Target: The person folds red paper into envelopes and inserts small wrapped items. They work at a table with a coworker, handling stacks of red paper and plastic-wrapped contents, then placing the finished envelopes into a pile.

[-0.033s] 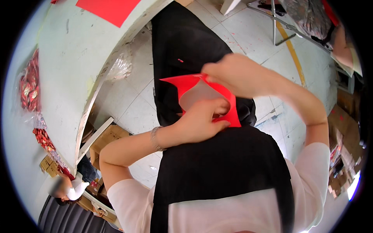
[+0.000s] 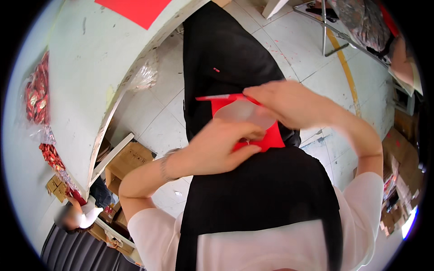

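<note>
A red paper piece [image 2: 274, 138], open at the top like a pouch with a whitish oval inside, lies on the black apron over my lap. My right hand [image 2: 294, 103] reaches across its upper right side, fingers together on the folded red edge. My left hand [image 2: 221, 144] is at its lower left, in front of the whitish part. The left fingers curl loosely, with the thumb apart from them and red paper showing in the gap. Their tips are slightly blurred.
A white table [image 2: 104, 49] curves along the left, with a flat red sheet [image 2: 135, 11] on it. Bags of red wrapped pieces [image 2: 38, 97] lie at its far left side. Cardboard boxes [image 2: 131, 160] stand below. Another person [image 2: 81, 216] is at lower left; a metal-legged stand [image 2: 324, 29] is upper right.
My left hand has drawn back left out of the red paper's opening, and its thumb has spread away. My right hand has flattened down over the upper edge, and the opening looks lower.
</note>
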### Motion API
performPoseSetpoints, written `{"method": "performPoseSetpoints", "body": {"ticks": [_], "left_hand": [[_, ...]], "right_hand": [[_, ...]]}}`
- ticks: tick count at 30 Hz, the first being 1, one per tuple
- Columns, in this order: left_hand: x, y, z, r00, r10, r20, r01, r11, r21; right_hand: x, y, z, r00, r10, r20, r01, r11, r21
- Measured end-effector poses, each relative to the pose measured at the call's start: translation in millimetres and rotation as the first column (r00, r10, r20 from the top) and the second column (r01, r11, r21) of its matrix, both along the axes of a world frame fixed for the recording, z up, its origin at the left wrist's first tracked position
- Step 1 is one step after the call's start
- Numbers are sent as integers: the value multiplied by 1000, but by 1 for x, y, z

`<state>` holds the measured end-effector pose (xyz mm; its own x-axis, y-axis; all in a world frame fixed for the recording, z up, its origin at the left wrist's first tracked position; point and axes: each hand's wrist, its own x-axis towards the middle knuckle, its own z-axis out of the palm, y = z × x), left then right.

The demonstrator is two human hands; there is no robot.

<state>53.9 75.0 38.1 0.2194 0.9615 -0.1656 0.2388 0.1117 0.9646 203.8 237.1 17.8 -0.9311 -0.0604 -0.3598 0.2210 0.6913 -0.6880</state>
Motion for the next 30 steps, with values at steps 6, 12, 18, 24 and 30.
{"method": "performPoseSetpoints", "body": {"ticks": [6, 12, 18, 24, 30], "left_hand": [[-47, -55, -8, 948, 124, -293, -69, 979, 191], [-38, -46, -72, 847, 389, -362, -215, 874, 435], [-35, -1, -87, 869, 374, 323, -409, 912, 44], [-5, 19, -106, 583, 813, 6, -768, 548, 331], [-50, 57, -68, 617, 750, -239, -629, 652, 424]], "right_hand": [[40, -19, -21, 960, -260, -108, 214, 923, -321], [24, 0, -31, 957, -289, 26, 249, 772, -585], [24, -8, -37, 901, -432, 41, 318, 594, -739], [-2, -39, -61, 194, -975, 111, 754, 75, -653], [-35, 19, -51, 348, -937, 16, 626, 220, -748]]}}
